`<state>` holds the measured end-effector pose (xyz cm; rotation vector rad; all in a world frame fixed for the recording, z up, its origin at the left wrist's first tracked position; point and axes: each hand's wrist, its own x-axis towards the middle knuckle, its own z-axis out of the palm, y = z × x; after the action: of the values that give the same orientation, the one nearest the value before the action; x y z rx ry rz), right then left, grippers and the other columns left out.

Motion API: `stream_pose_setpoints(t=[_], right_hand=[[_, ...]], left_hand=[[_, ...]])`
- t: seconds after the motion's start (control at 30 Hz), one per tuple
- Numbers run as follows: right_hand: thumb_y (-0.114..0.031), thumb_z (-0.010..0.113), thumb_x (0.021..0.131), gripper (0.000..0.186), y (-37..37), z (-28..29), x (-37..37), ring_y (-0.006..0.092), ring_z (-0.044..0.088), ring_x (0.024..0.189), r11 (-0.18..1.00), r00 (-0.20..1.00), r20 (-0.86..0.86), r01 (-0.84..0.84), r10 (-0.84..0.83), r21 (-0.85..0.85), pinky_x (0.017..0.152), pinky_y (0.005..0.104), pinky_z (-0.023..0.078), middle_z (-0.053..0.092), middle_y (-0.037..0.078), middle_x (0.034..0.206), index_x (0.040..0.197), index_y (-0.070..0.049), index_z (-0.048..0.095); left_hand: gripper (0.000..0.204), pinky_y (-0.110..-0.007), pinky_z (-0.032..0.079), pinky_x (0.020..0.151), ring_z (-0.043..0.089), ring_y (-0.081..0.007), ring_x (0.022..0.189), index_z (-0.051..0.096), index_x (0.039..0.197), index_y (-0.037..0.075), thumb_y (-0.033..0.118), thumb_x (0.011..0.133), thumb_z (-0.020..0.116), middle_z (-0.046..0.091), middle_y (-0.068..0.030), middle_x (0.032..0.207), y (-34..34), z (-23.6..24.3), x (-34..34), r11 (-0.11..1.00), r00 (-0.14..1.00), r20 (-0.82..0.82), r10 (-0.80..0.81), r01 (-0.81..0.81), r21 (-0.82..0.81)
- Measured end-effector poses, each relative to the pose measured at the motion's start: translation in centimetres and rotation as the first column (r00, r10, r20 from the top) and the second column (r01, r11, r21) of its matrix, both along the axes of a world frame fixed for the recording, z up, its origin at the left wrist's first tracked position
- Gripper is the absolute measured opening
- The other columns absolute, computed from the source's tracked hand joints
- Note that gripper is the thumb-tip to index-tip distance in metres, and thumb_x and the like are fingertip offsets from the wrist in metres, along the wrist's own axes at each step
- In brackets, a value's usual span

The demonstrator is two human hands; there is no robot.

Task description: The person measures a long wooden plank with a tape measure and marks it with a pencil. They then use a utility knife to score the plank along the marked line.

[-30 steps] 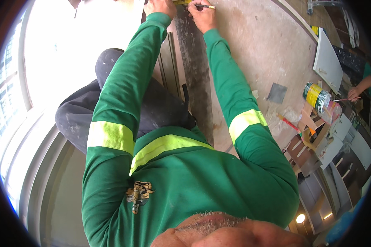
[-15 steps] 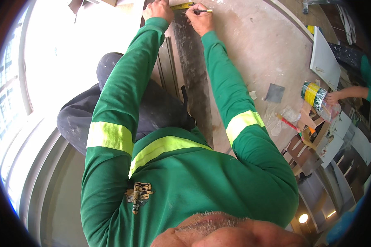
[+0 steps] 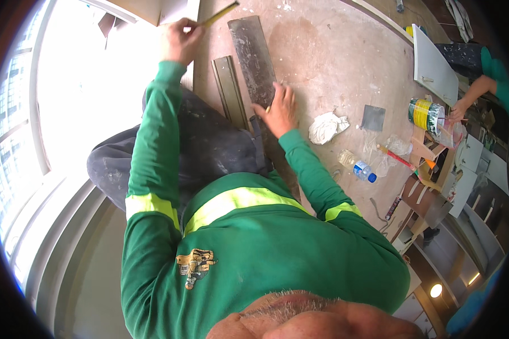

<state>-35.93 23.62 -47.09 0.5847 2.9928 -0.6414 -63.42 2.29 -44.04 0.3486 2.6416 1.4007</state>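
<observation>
My left hand [image 3: 182, 40] is closed at the upper left, holding a yellow measuring tape [image 3: 221, 14] whose narrow strip points up and right. Over the long, dark, dusty board [image 3: 253, 53] on the floor, my right hand [image 3: 280, 113] has its thumb and fingers spread. A small yellowish spot shows between that thumb and forefinger; I cannot tell what it is. Beside the board, near my knee, lies a grooved metal strip [image 3: 229, 90]. Right of my right hand are a crumpled white cloth [image 3: 327, 127] and a clear bottle with a blue cap [image 3: 357, 166].
A dark square sheet [image 3: 373, 118] lies on the dusty floor [image 3: 345, 62]. At the right, another person's hand [image 3: 457, 112] touches a yellow-and-green can [image 3: 426, 114] below a leaning white panel [image 3: 434, 65]. A red-handled tool [image 3: 397, 156] and wood scraps lie nearby. A bright window [image 3: 8, 130] fills the left.
My right hand has come back toward me along the board; the pencil it held no longer shows clearly. My left hand has moved left and down with the measuring tape. The cloth and bottle are now uncovered.
</observation>
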Motion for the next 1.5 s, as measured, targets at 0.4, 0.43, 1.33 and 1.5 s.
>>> stream_pose_setpoints(t=[0.4,0.43,1.33,1.5], right_hand=[[-0.037,0.083,0.074,0.081,0.7,-2.6,-3.8,0.0408,0.048,0.126,0.977,0.944,-0.251,0.210,-0.212,-0.032,0.100,0.0605,0.040,0.052,0.020,0.132,0.140,-0.007,0.045],[-0.037,0.083,0.074,0.081,1.2,-2.9,-4.7,0.0409,0.048,0.126,0.976,0.937,-0.274,0.215,-0.215,-0.030,0.101,0.0606,0.040,0.052,0.020,0.132,0.139,-0.007,0.045],[-0.061,0.067,0.090,0.079,-0.1,-3.4,15.6,0.0382,0.041,0.135,0.981,0.991,-0.063,0.130,-0.122,0.142,0.111,0.0596,0.025,0.044,0.015,0.153,0.152,-0.018,0.043],[-0.060,0.067,0.090,0.078,-0.7,-3.3,15.9,0.0388,0.040,0.136,0.979,0.988,0.038,0.141,-0.148,0.146,0.110,0.0608,0.025,0.043,0.014,0.154,0.152,-0.019,0.044]], left_hand=[[0.020,-0.036,0.058,0.076,0.074,-0.0248,0.078,0.076,0.096,0.003,0.021,0.088,0.075,0.075,-0.0158,0.084,-1.3,3.1,11.2,0.993,0.996,0.005,-0.088,0.088,-0.075],[0.020,-0.037,0.058,0.077,0.074,-0.0262,0.080,0.076,0.096,0.003,0.021,0.087,0.075,0.075,-0.0162,0.085,-0.9,3.0,11.3,0.991,0.995,0.012,-0.097,0.098,-0.095],[0.020,-0.045,0.059,0.082,0.074,-0.0357,0.089,0.078,0.093,0.012,0.028,0.083,0.071,0.077,-0.0128,0.095,4.8,4.2,12.6,0.958,0.965,0.175,-0.196,0.226,-0.175],[0.020,-0.046,0.058,0.083,0.073,-0.0368,0.089,0.077,0.092,0.011,0.028,0.083,0.071,0.076,-0.0132,0.095,3.7,6.2,13.9,0.958,0.963,0.187,-0.195,0.228,-0.172]])
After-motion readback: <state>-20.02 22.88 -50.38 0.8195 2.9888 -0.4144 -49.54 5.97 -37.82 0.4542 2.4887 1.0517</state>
